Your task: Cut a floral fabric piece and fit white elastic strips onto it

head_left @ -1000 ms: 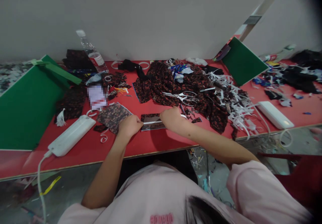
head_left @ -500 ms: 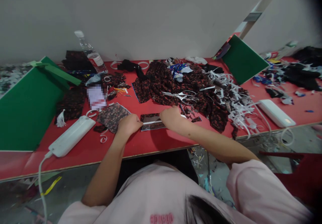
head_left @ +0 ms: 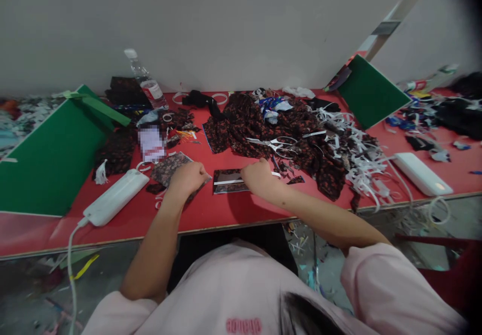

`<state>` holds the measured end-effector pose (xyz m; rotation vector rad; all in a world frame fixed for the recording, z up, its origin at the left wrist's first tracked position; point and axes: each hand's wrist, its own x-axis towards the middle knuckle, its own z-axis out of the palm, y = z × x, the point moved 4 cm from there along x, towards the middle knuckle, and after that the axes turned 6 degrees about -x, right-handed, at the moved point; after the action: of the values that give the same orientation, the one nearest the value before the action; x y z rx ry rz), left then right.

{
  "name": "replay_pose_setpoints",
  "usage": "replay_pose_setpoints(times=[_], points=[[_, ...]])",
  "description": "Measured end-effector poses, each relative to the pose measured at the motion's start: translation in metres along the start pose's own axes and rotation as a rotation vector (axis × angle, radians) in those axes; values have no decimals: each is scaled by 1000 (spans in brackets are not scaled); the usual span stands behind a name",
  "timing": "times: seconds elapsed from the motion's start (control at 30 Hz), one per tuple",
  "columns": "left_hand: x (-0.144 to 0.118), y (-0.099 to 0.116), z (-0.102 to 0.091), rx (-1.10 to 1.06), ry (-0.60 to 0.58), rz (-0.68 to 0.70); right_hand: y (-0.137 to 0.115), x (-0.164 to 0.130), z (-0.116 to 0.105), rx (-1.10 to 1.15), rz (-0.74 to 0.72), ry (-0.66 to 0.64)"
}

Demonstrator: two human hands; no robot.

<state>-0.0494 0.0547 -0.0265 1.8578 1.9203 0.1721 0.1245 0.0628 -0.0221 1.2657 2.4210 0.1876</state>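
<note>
A small rectangular fabric piece (head_left: 228, 181), dark and patterned, with a white strip (head_left: 228, 182) laid lengthwise across it, was seen lying flat on the red counter (head_left: 211, 212) near its front edge. It was flanked by both hands. The left hand (head_left: 187, 177) was rested on the counter just beside the piece's left end, partly over a second patterned fabric patch (head_left: 171, 166); its fingers were curled under, and whether they were clamped on anything could not be told. The right hand (head_left: 258, 178) was placed on the piece's right end, its fingers drawn together and pressed down at the strip's end, though the exact grip was hidden by the back of the hand.

Behind the hands, a heap of dark floral cloth (head_left: 263, 126) was spread over the middle of the counter, and a pair of scissors (head_left: 273, 144) was laid on top of it. To the right of the heap a tangle of white paper strips (head_left: 354, 149) was piled. A white oblong device (head_left: 116, 197) with a cord was set to the left of the hands, and a similar one (head_left: 424, 174) lay well to the right. A plastic bottle (head_left: 145, 81) was stood by the wall. Green boards (head_left: 48, 159) were propped at both ends of the workplace.
</note>
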Motion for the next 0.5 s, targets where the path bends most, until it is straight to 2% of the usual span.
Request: replay_pose_setpoints(times=[0.07,0.13,0.27,0.5], points=[[-3,8,5,7,34,106,-1,0,0,-1,0,0],[-4,16,15,-3,12,161,-1,-1,-1,0,2,1],[-2,26,28,-14,-14,177,2,-4,-3,9,28,-4],[3,26,27,12,-54,178,25,-21,1,26,62,-37]])
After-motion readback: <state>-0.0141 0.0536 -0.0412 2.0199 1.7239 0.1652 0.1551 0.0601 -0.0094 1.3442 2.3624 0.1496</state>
